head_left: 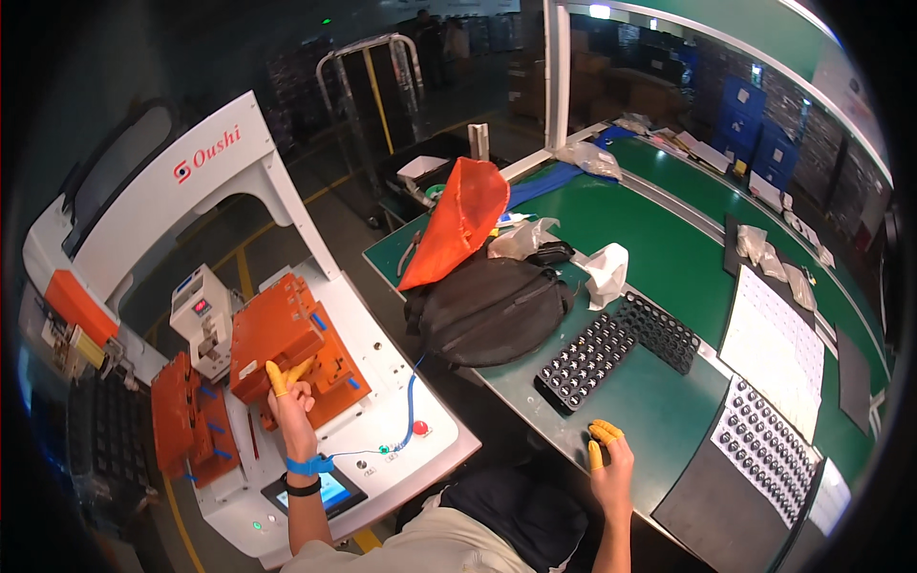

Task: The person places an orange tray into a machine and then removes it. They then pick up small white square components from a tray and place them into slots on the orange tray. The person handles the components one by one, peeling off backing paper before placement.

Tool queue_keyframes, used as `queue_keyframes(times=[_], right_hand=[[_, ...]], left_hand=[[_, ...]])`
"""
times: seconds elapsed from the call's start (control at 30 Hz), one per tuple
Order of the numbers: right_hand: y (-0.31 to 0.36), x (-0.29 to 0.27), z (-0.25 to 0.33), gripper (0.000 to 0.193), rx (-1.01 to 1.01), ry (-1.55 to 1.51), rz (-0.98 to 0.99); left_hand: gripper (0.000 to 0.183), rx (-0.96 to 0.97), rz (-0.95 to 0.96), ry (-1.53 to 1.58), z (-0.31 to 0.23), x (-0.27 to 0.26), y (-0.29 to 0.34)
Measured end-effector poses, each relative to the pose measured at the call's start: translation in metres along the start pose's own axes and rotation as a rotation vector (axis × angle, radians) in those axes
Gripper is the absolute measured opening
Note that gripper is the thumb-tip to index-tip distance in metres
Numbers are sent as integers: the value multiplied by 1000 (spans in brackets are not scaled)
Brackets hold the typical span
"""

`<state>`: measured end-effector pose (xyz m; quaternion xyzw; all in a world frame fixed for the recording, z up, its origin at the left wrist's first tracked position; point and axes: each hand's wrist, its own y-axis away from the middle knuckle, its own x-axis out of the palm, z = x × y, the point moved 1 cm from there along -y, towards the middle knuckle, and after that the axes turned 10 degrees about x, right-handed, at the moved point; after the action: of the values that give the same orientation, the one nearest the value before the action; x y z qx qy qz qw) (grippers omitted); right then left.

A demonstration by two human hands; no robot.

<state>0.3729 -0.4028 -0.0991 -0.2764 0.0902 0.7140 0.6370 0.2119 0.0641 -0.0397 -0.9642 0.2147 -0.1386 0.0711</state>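
One black tray (554,395) of round parts (590,355) near the empty, loosely parted right hand (612,460); left hand (292,405), grip unclear

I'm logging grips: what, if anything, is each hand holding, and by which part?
The left hand is at the orange fixture; whether it grips an edge cannot be told. The right hand shows nothing held.

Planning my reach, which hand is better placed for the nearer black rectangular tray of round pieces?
Probably your right hand: it is close to that tray, while your left hand is away at the orange block-shaped fixture.
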Motion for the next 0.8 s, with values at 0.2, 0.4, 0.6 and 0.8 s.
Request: queue_keyframes(times=[0.2, 0.4, 0.6, 0.8], right_hand=[[-1, -1, 4, 22, -54, 13, -29], [4, 0, -4, 23, -89, 29, -47], [3, 0, -7, 23, -142, 51, -55], [-2, -3, -11, 24, -254, -35, -121]], left_hand=[[66, -7, -126, 883, -55, 31, -22], [43, 30, -321, 898, -30, 43, -57], [44, 96, -129, 887, -42, 44, 9], [56, 199, -77, 799, -45, 104, 103]])
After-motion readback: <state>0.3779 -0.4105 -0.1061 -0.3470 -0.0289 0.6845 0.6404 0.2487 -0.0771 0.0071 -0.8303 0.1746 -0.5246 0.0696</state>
